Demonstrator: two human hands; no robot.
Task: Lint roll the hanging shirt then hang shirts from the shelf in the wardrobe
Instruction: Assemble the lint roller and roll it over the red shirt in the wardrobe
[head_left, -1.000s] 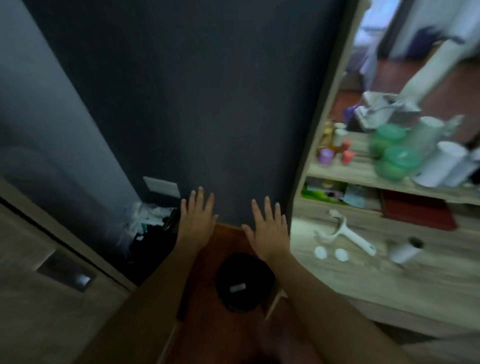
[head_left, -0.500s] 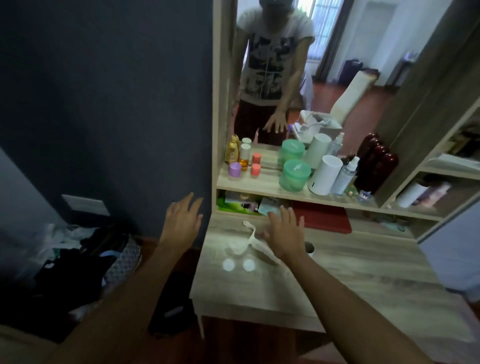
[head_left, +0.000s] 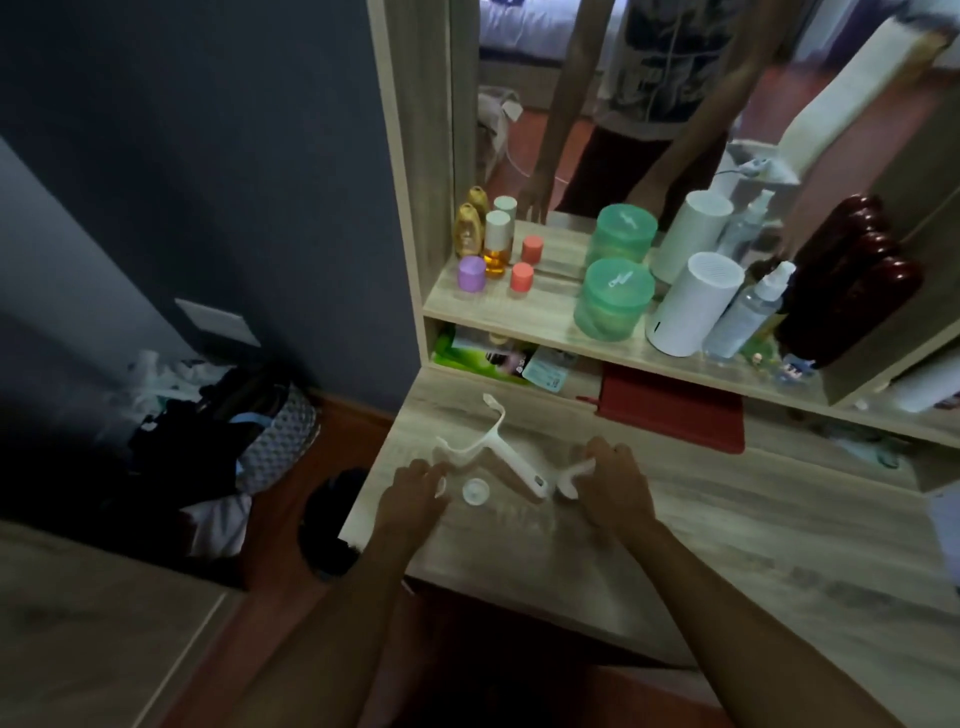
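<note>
**Both hands at the lint roller parts on the counter**

The left hand (head_left: 410, 493) rests on a small white disc, fingers relaxed. The white lint roller frame (head_left: 501, 457) lies on the wooden counter (head_left: 727, 519) between the hands. The right hand (head_left: 615, 486) pinches a white piece (head_left: 571, 478).

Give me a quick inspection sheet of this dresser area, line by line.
Surface: wooden dresser top, pale grain.
Job's things: white lint roller frame lying on the dresser top; no shirt in view.
Clutter: two white caps; green jar, white cylinder, spray bottle on the shelf.
Hands: left hand touches a cap; right hand grips a white piece.
Cables: nothing seen.
Surroundings: mirror, dark wall, laundry pile on the floor.
</note>
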